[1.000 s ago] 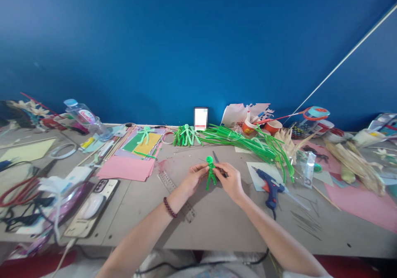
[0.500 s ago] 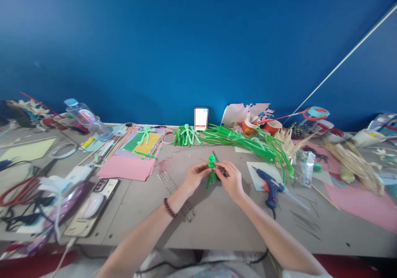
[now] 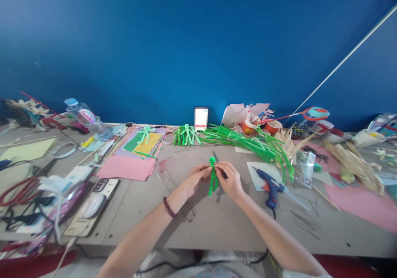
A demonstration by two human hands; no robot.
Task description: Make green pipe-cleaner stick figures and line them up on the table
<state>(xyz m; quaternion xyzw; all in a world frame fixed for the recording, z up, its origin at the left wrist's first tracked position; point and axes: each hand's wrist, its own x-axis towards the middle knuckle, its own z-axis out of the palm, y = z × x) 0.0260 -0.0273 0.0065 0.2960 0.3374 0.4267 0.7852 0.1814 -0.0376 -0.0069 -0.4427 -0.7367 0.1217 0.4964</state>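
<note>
Right, green figure (image 3: 213, 175) is mid-table, upright between my hands. Left hand (image 3: 196, 177) pinches its left side at chest height, right hand (image 3: 231, 179) pinches the other; both narrow. Probably gripped there to steady the soft body, head and legs free. Dark tool (image 3: 215, 157) pokes out beyond the right fingers; can't tell if it's held or lying underneath.

Ruler (image 3: 167, 181) runs under the left forearm, could snag. Glue gun (image 3: 272, 183) sits right, nozzle over pale paper (image 3: 254, 179), likely to catch drips; its cord trails near. Far: more figures (image 3: 186, 135), stem bundle (image 3: 242, 141), upright screen (image 3: 201, 118), presumably angled for viewing. Pink sheets (image 3: 127, 167) left.
</note>
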